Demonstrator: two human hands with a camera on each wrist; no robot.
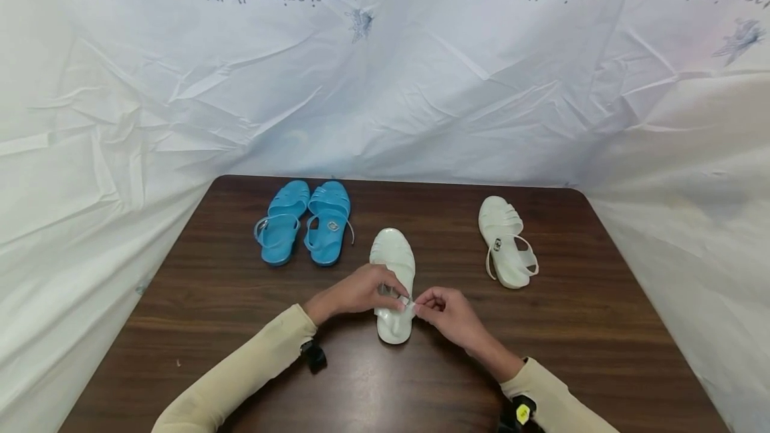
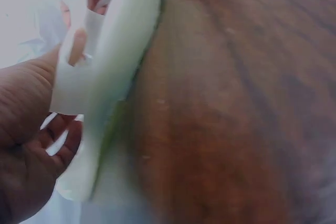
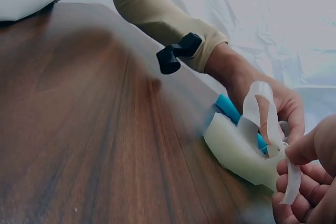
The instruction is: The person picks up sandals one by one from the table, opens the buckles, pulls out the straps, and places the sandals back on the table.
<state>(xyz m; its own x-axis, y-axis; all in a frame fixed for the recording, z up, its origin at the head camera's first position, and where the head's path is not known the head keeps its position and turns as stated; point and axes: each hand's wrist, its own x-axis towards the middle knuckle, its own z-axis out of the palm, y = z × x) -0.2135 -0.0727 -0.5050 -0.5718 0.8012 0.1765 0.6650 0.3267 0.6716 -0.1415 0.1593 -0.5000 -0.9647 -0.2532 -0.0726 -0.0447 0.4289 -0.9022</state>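
Observation:
A white sandal (image 1: 394, 252) lies on the table in front of me, its toe pointing away. My left hand (image 1: 367, 291) reaches over it from the left, thumb and forefinger pinching near the small buckle (image 1: 406, 300) on its side. From the right, my right hand (image 1: 450, 316) pinches the loose end of the ankle strap (image 3: 292, 182) between thumb and fingers. The heel loop (image 3: 252, 111) stands up from the sole in the right wrist view. In the left wrist view, the sandal's sole edge (image 2: 123, 40) shows beside the left hand, blurred.
A second white sandal (image 1: 502, 239) lies at the right with its strap loose. Two blue sandals (image 1: 329, 219) sit side by side at the back left. White printed sheeting (image 1: 385, 99) hangs behind the dark wooden table (image 1: 240, 366).

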